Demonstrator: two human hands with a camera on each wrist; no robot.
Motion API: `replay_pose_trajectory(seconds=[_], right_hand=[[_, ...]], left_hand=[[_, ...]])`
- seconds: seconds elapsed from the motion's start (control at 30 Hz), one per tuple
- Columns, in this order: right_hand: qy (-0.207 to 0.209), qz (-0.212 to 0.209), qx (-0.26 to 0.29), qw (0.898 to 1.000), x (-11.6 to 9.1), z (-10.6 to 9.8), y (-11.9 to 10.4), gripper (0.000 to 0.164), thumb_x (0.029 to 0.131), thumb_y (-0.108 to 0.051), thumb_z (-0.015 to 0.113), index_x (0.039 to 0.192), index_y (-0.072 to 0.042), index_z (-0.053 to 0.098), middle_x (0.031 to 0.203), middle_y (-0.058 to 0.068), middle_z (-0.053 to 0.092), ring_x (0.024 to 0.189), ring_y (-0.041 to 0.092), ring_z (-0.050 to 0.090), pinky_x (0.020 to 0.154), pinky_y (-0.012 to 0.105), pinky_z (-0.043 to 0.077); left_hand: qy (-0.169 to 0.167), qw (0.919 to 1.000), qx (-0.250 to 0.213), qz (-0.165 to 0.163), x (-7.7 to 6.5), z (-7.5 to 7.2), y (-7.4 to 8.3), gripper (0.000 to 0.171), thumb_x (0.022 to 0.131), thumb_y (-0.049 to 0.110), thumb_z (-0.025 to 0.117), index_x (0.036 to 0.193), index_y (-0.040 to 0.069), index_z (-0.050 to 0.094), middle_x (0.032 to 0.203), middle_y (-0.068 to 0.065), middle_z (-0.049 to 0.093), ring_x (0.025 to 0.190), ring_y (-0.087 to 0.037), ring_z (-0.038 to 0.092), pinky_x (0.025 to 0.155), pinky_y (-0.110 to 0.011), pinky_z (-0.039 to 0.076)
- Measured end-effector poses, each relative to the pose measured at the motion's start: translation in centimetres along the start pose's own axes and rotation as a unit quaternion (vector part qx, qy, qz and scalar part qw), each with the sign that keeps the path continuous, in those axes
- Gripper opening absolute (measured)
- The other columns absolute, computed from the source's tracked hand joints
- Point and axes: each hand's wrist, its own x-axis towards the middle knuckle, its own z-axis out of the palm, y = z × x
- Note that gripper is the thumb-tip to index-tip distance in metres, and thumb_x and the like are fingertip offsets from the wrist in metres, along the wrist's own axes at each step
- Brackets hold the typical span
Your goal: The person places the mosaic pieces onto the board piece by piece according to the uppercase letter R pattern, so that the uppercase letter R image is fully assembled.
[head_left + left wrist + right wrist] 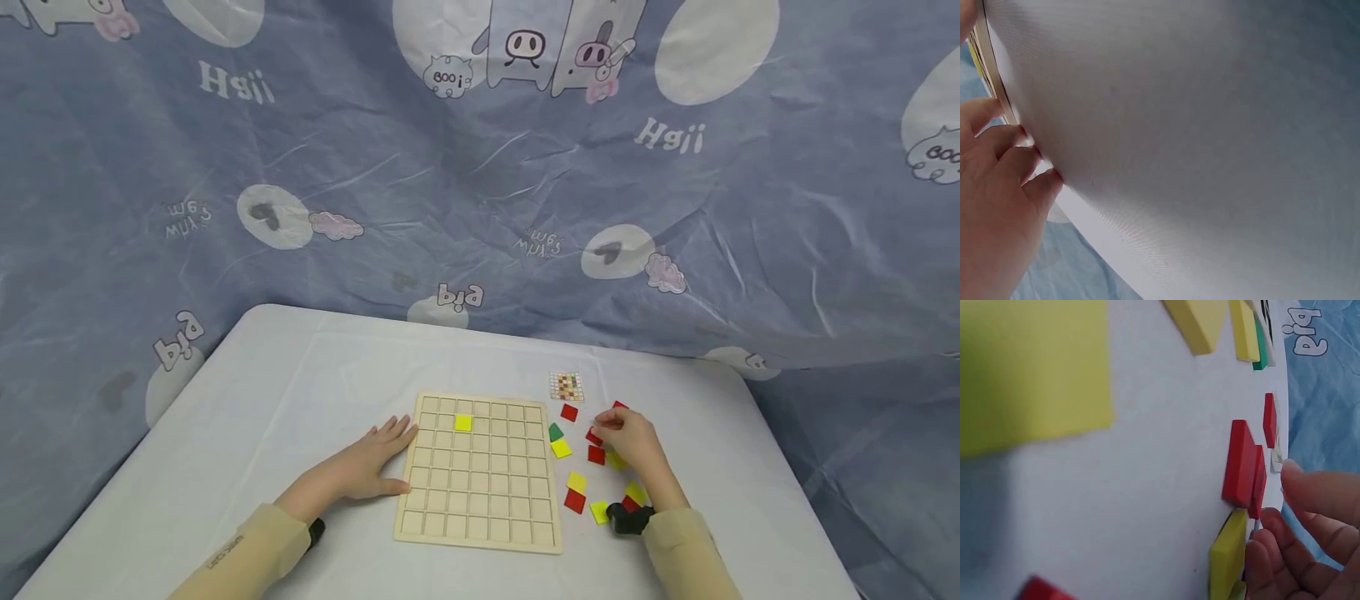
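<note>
A pale wooden grid board (pixel 480 546) lies on the table with one yellow square tile (pixel 463 422) in an upper cell. My left hand (pixel 371 462) rests along the board's left side, fingers extended and thumb tip at its edge; in the left wrist view the fingertips (pixel 1052 178) touch down by the rim. Right of the board, my right hand (pixel 633 437) is bent over the loose tiles, its fingertips right at a red square tile (pixel 593 436). The right wrist view has the thumb (pixel 1300 481) apart from the curled fingers, close to red tiles (pixel 1239 464).
Several red and yellow tiles, such as a yellow one (pixel 577 482) and a red one (pixel 574 501), lie scattered right of the board. A green piece (pixel 555 432) is among them. Behind them lies a small printed grid card (pixel 566 386). A patterned blue curtain (pixel 450 208) hangs behind the table.
</note>
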Motion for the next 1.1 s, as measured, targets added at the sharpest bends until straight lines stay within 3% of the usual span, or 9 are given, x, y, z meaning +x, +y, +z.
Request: replay_pose_trajectory(seconds=[0.27, 0.7, 0.93, 1.1], right_hand=[[-0.006, 0.012, 0.007, 1.0, 0.0, 0.5, 1.0, 0.03, 0.086, -0.016, 0.077, 0.109, 0.001, 0.066, 0.096, 0.015, 0.062, 0.081, 0.023, 0.054, 0.067, 0.026, 0.05], [-0.001, 0.025, 0.027, 0.999, 0.2, 1.0, 0.8, 0.03, 0.084, -0.017, 0.079, 0.106, -0.003, 0.064, 0.098, 0.013, 0.064, 0.081, 0.022, 0.056, 0.066, 0.022, 0.051], [0.004, -0.007, 0.104, 0.995, 0.3, 2.0, -1.3, 0.028, 0.085, -0.016, 0.078, 0.108, -0.002, 0.068, 0.098, 0.013, 0.072, 0.081, 0.017, 0.064, 0.069, 0.022, 0.053], [-0.033, -0.039, 0.141, 0.989, 0.2, 3.8, -3.8, 0.024, 0.088, -0.014, 0.074, 0.111, -0.008, 0.073, 0.107, 0.01, 0.074, 0.089, 0.015, 0.066, 0.079, 0.026, 0.054]], left_hand=[[-0.002, 0.9999, -0.006, 0.01, -0.3, -0.2, 0.2, 0.09, 0.086, 0.044, 0.072, 0.156, 0.007, 0.028, 0.164, -0.017, 0.017, 0.153, -0.036, 0.013, 0.123, -0.054, 0.016], [-0.005, 0.9999, -0.002, 0.014, -0.4, -0.2, 0.2, 0.09, 0.087, 0.045, 0.071, 0.156, 0.007, 0.026, 0.164, -0.018, 0.016, 0.152, -0.037, 0.013, 0.122, -0.056, 0.016], [-0.008, 0.9998, -0.004, 0.017, -0.4, -0.3, 0.2, 0.09, 0.087, 0.044, 0.071, 0.156, 0.006, 0.026, 0.164, -0.019, 0.015, 0.152, -0.038, 0.012, 0.123, -0.056, 0.015], [-0.007, 0.9998, -0.005, 0.017, -0.4, -0.3, 0.3, 0.09, 0.088, 0.044, 0.07, 0.156, 0.005, 0.026, 0.164, -0.019, 0.015, 0.152, -0.038, 0.012, 0.123, -0.056, 0.015]])
